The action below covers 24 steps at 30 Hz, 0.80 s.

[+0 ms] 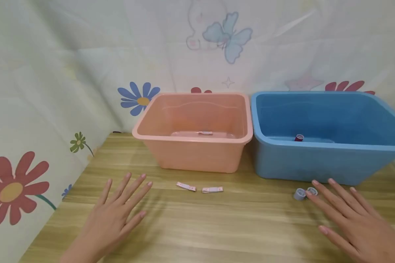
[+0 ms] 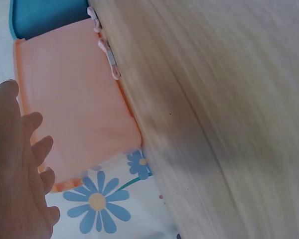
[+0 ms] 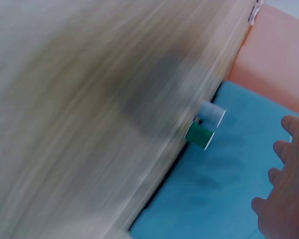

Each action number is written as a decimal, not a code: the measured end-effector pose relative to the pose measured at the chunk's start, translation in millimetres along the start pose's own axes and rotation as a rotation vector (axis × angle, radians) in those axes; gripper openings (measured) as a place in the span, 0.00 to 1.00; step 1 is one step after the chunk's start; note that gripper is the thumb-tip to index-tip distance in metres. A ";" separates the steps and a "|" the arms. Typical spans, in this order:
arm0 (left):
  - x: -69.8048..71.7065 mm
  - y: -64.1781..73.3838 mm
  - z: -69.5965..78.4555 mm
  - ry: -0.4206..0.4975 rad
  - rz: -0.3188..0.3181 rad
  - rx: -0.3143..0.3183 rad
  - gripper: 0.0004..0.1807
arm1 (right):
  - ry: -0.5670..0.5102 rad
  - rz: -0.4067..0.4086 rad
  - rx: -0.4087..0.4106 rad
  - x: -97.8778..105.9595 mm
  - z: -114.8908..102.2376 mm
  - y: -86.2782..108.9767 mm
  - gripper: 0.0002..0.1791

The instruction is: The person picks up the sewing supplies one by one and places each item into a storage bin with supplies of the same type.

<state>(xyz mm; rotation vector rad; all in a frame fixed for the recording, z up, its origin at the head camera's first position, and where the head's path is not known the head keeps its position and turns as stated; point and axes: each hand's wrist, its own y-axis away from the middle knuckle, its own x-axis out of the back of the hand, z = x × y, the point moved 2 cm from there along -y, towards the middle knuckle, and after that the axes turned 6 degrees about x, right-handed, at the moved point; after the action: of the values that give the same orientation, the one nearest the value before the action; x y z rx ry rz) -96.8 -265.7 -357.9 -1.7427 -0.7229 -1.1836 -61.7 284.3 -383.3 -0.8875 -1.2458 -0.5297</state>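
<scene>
My left hand (image 1: 113, 215) hovers with spread fingers over the left of the table, holding nothing. To its right lie two small folded pink-and-white strips (image 1: 185, 186), (image 2: 109, 59) in front of the pink bin (image 1: 194, 155). Fingers spread and holding nothing, my right hand (image 1: 355, 215) is over the table's right side. Just beyond its fingertips two small thread spools stand before the blue bin (image 1: 303, 164). In the right wrist view one is a pale blue-grey spool (image 3: 211, 113), the other a green spool (image 3: 200, 135).
Inside the pink bin lies a similar folded strip (image 1: 205, 133), and a dark red spool (image 1: 298, 137) sits in the blue bin. The bins stand side by side at the back of the wood-grain table (image 1: 237, 226). A flower-printed curtain (image 1: 85, 65) hangs behind and at left.
</scene>
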 end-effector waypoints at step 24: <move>-0.1 4.7 -26.5 0.083 -0.058 0.125 0.38 | -0.078 0.029 0.203 -7.0 -37.4 -45.3 0.44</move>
<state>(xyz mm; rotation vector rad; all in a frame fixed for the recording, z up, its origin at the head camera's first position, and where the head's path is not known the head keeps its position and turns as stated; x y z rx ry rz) -103.9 -291.6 -355.4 -1.5697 -0.7847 -1.2166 -76.7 227.2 -379.5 -0.7592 -1.3298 -0.3412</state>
